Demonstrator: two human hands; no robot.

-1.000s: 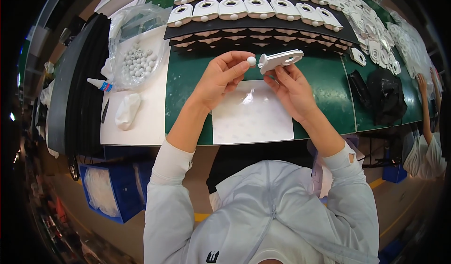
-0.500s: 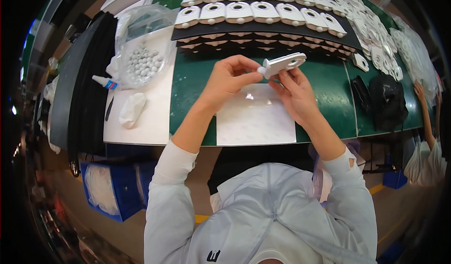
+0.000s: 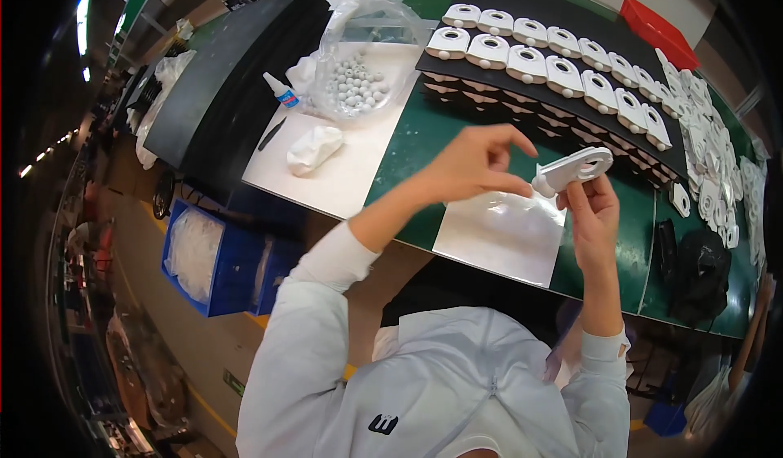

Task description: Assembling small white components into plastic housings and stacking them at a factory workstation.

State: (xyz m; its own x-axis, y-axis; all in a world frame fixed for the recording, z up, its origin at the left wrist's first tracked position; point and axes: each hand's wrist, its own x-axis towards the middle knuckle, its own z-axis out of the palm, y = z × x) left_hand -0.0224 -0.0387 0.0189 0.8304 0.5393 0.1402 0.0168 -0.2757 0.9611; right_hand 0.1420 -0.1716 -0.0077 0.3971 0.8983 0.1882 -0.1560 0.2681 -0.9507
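Pinched between right hand (image 3: 594,213) fingers, the white plastic part (image 3: 573,170) sits raised; the left hand (image 3: 473,164) pinches a small ball against its near end. Steady pressure, straight in, seems best.

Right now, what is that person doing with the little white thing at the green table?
A person in a pale jacket holds a flat white plastic piece up over the green table. The right hand grips it from below, and the left hand pinches its near end with fingertips. Under the hands lies a shiny clear sheet. Rows of similar white pieces sit on a black tray behind. A clear bag of small white balls and a little glue bottle rest on the left.
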